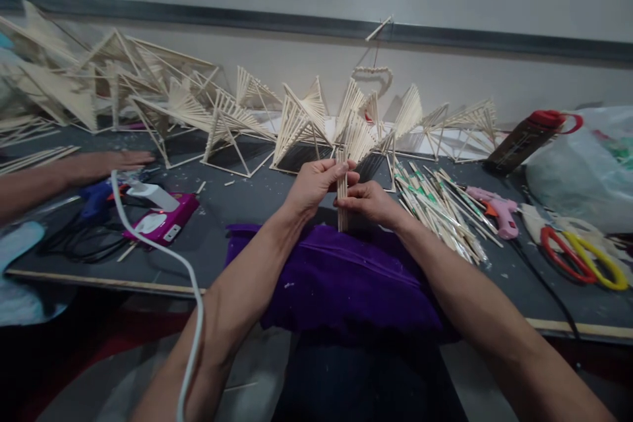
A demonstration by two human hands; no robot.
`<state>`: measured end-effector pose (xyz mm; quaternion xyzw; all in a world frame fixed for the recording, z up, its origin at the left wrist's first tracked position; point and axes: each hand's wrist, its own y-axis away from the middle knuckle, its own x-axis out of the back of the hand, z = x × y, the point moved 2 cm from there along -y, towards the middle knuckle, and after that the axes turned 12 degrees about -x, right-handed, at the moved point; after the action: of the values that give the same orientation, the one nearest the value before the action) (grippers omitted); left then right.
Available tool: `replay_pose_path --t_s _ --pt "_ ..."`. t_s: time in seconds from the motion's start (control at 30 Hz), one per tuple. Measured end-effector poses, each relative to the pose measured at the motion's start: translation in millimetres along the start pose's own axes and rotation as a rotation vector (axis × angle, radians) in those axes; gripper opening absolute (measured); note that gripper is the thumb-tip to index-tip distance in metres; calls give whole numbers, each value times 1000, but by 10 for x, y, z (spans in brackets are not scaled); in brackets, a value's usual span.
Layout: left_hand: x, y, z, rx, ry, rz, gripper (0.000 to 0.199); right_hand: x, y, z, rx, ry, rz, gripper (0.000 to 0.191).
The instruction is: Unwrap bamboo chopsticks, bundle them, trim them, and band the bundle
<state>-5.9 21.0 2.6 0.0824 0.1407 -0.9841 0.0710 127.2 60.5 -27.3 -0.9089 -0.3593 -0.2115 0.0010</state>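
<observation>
Between my two hands, a small bundle of thin wooden sticks (342, 217) stands upright over the table's front part. My left hand (319, 181) pinches its upper part between thumb and fingers. Lower on the same bundle, my right hand (368, 202) grips from the right side. Under my forearms a purple cloth (346, 277) hangs over the table edge. Just behind my hands stand twisted fan-shaped stick models (302, 120). To the right of my right hand lies a pile of sticks in clear and green wrappers (440, 211).
On the right are a pink glue gun (499, 211), scissors with red and yellow handles (583, 257), a dark bottle with a red lid (527, 142) and a plastic bag (583, 165). On the left, another person's hand (119, 161) rests near a magenta power strip (165, 221) and white cable (185, 270).
</observation>
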Motion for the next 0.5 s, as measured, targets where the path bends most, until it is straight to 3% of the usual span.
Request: replay_pose_path --t_s 0.3,0.4,0.5 --pt "-31 10 -14 -19 47 89 31 -15 -6 7 88 13 23 34" --pt "37 -45 3 0 115 158 24 -19 -5 7 106 -5 16 34" --pt "193 -127 13 14 211 277 14 -29 9 17 32 -1 -64 33"
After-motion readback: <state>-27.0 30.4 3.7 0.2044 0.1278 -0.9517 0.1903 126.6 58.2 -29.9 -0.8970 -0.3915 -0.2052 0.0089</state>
